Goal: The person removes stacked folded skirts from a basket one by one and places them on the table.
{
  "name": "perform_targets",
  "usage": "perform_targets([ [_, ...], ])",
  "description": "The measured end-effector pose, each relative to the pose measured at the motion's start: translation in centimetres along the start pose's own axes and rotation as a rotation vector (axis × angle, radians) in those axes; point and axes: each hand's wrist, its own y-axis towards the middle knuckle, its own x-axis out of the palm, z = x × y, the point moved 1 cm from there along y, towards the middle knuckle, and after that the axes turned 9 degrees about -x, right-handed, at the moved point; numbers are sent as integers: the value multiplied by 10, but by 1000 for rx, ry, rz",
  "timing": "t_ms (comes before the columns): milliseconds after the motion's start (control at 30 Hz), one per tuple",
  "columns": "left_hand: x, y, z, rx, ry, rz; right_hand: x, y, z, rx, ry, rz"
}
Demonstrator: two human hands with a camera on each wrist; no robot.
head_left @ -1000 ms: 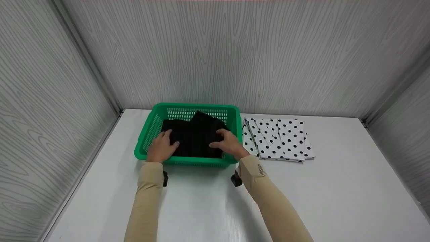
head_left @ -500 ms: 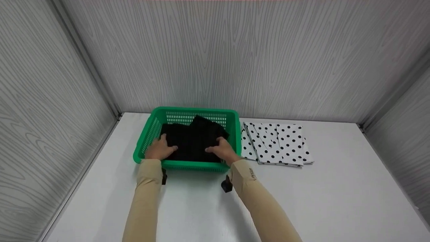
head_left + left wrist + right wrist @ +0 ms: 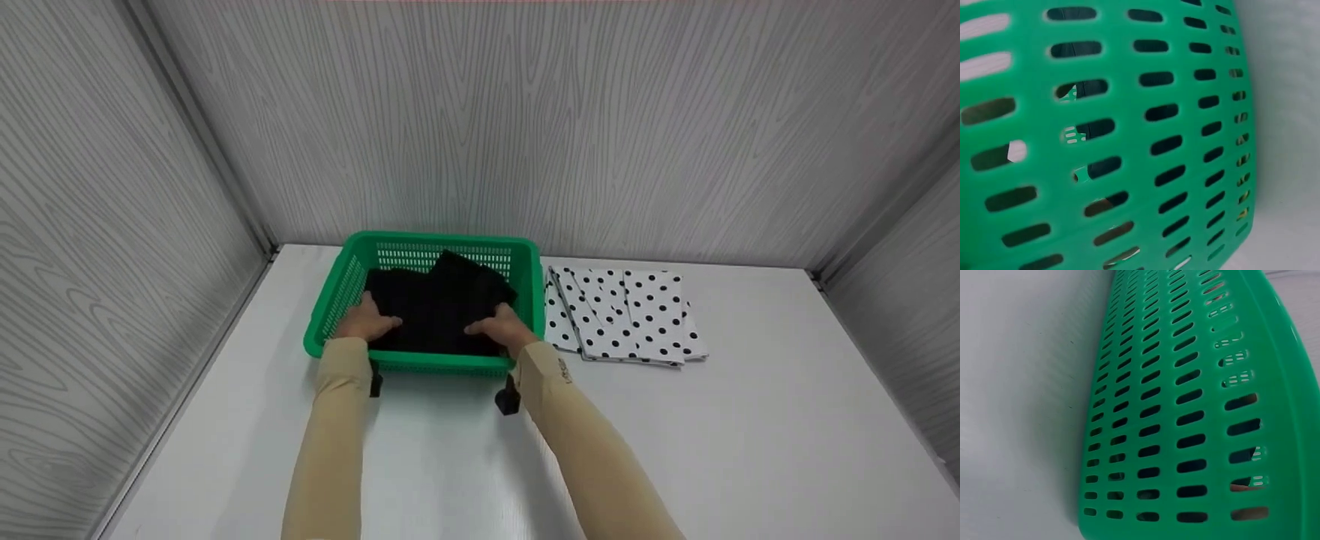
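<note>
In the head view, a green perforated plastic basket (image 3: 442,360) holds a pile of folded black cloth (image 3: 431,311). My left hand (image 3: 366,321) reaches over the front rim and grips the cloth's left side, thumb on top. At the opposite side my right hand (image 3: 504,328) grips it too, its thumb pointing inward over the fabric. The fingers below are mostly hidden by cloth and basket. Both wrist views are filled by the slotted outer wall of the basket (image 3: 1123,73), with dark cloth showing through the slots; the right wrist view has the basket rim (image 3: 1292,439).
Right beside the basket lies a flat stack of folded white cloth with black polka dots (image 3: 626,319). Everything stands on a white table (image 3: 450,465), closed in by grey wood-grain panels (image 3: 480,127) at the back and sides.
Both hands have sunk lower at the sides of the black cloth, their fingers now tucked down. The right hand has moved slightly inward. Basket and polka-dot cloth stay put.
</note>
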Motion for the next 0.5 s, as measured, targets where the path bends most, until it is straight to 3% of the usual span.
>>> perform_targets([
  [233,-1,1,-3,-30,-59,-24,-1,3,1,18,4,27],
  [500,-2,4,-2,32,-206,39,-3,4,0,-1,70,102],
])
